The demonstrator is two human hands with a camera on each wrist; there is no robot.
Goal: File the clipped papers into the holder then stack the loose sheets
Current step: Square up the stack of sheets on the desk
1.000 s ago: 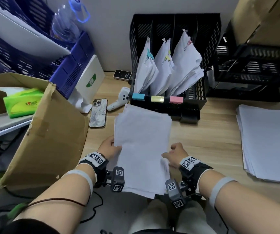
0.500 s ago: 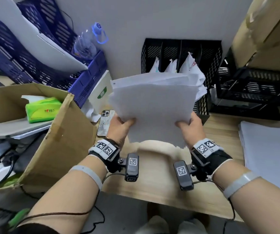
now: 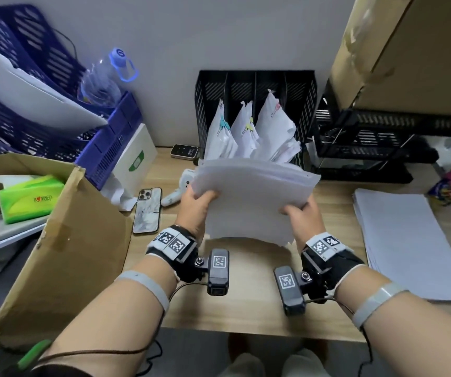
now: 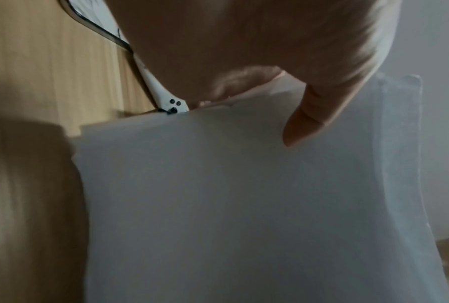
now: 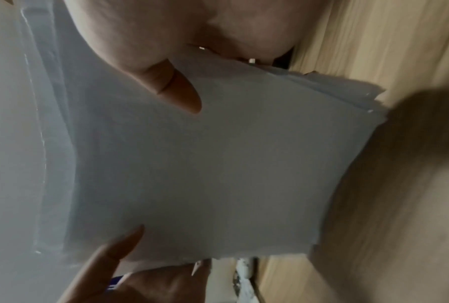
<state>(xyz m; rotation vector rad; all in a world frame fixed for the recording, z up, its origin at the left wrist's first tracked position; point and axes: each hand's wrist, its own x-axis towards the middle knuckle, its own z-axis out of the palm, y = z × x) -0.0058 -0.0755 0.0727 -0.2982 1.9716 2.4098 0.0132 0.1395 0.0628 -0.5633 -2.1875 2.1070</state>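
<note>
I hold a bundle of loose white sheets (image 3: 254, 202) upright above the wooden desk (image 3: 235, 303), its lower edge just off the surface. My left hand (image 3: 195, 198) grips the bundle's left side, thumb on the near face (image 4: 303, 123). My right hand (image 3: 300, 212) grips the right side the same way, thumb on the paper (image 5: 176, 92). Behind the bundle stands the black mesh file holder (image 3: 257, 85) with three clipped paper bundles (image 3: 248, 131) in its slots. A flat stack of white sheets (image 3: 409, 240) lies on the desk at the right.
An open cardboard box (image 3: 63, 240) with a green tissue pack (image 3: 28, 197) stands at the left. A phone (image 3: 148, 210) and a white controller (image 3: 175, 194) lie left of the bundle. Blue trays (image 3: 55, 126) sit back left, black trays (image 3: 376, 142) back right.
The sheets lay flat on the desk a second ago; both hands lifted them upright, and since half a second ago they have come down towards the desk.
</note>
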